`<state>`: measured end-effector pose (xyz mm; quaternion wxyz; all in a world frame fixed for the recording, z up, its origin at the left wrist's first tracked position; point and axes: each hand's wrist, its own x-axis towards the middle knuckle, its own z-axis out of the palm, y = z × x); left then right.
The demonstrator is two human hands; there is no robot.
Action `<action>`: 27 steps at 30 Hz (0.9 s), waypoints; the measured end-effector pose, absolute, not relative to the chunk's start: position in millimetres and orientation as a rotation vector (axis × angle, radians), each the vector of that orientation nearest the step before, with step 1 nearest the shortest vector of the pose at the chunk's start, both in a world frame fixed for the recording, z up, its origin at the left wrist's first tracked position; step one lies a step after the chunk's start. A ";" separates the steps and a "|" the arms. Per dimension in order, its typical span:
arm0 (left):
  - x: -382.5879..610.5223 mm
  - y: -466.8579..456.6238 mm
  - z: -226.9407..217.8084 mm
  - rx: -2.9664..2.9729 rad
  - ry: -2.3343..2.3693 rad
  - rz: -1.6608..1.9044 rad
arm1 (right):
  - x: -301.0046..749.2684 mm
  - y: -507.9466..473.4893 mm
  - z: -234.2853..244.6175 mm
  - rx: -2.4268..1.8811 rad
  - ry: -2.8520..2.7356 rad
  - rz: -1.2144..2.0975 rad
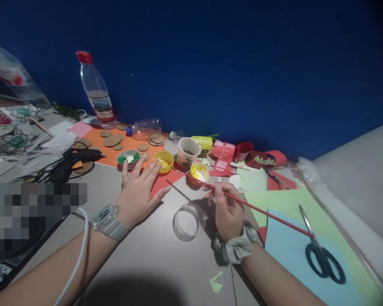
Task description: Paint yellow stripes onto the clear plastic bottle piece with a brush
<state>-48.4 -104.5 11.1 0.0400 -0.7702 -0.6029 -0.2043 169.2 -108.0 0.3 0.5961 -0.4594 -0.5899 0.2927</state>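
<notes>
My left hand [139,191] lies flat with fingers spread on a red paper sheet [164,180] on the grey table. A grey watch is on that wrist. My right hand [227,211] is closed round a long red paintbrush [268,216], whose tip reaches toward a small cup of yellow paint [199,172]. A scrunchie is on the right wrist. A clear plastic ring [189,221] lies between the two hands.
A paper cup [188,151], a yellow lid [164,161] and a green-rimmed lid [128,158] stand behind the hands. Cardboard discs lie on orange paper [127,143]. A water bottle [96,91] stands at the back left. Scissors [322,253] rest on blue paper at right. A black glue gun [83,156] lies left.
</notes>
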 end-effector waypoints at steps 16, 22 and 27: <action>-49.0 -103.4 8.2 -2.303 -1.860 -0.623 | 172.9 -105.8 0.3 -1.118 -1.513 0.653; -48.7 -103.8 9.3 -2.324 -1.849 -0.607 | 172.4 -106.5 0.5 -1.137 -1.513 0.629; -48.1 -104.1 9.8 -2.339 -1.874 -0.604 | 171.4 -105.1 0.2 -1.140 -1.514 0.662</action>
